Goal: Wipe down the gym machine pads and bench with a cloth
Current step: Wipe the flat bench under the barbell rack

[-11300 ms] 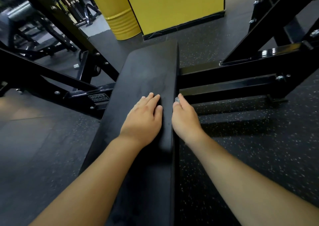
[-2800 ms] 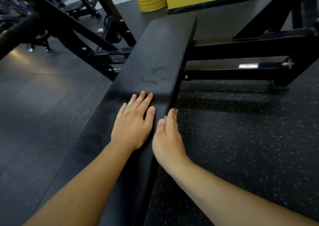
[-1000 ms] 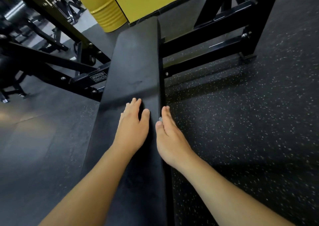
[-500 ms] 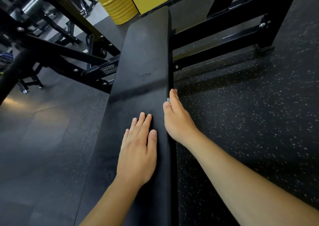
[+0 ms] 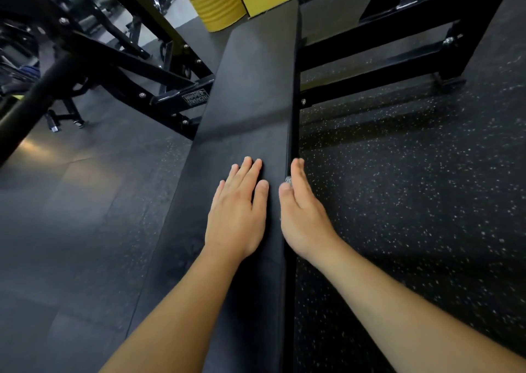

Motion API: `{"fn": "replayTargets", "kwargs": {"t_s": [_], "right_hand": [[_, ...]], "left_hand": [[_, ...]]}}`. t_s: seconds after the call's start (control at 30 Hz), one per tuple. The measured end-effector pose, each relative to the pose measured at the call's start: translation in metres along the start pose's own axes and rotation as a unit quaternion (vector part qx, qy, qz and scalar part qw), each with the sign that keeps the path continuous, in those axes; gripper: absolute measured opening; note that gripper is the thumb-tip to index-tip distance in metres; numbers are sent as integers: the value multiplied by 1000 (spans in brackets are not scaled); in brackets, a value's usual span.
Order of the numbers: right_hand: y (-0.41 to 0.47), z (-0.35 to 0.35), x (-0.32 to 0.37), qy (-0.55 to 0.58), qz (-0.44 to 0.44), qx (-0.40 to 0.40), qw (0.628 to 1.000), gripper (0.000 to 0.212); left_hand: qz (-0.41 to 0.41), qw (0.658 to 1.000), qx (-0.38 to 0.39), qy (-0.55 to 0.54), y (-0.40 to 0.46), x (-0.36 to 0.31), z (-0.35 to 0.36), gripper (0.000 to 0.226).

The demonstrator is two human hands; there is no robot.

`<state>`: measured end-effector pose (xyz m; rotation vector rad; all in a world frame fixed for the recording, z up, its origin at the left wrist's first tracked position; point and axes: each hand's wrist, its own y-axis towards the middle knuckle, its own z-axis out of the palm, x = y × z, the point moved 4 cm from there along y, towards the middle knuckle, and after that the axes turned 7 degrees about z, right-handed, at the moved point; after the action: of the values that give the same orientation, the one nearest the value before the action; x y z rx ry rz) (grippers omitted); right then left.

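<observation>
Two bare hands on the long black padded counter of a gym machine.

We see the speckled rubber floor [image 5: 412,202] spread on both sides of the black steel frame [image 5: 378,56], whose bars meet the counter [image 5: 250,88] from left and right; a yellow drum [image 5: 216,0] stands beyond its far end. The counter runs away from us down the middle. Our left hand [image 5: 237,213] lies flat on its top near the right edge, fingers straight and together, holding nothing. Our right hand [image 5: 304,216] presses edge-on against the counter's right side, fingers straight, thumb on top, with a ring [image 5: 288,179] showing. We cannot see a cloth under either hand.
</observation>
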<state>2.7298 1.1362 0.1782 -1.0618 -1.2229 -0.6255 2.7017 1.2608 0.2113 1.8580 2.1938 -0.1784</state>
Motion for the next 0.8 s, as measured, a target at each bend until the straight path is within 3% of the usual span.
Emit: {"fn": "replayTargets", "kwargs": {"t_s": [0.33,0.8], "right_hand": [[49,-18,22,-31,14,-35,999,57],[-75,24,-28,-4,-17,6,1000,58]], "left_hand": [[-4,1000,-5,5,-3,0,1,51],[-20,999,-27,-11,-11,-6,-6,50]]}}
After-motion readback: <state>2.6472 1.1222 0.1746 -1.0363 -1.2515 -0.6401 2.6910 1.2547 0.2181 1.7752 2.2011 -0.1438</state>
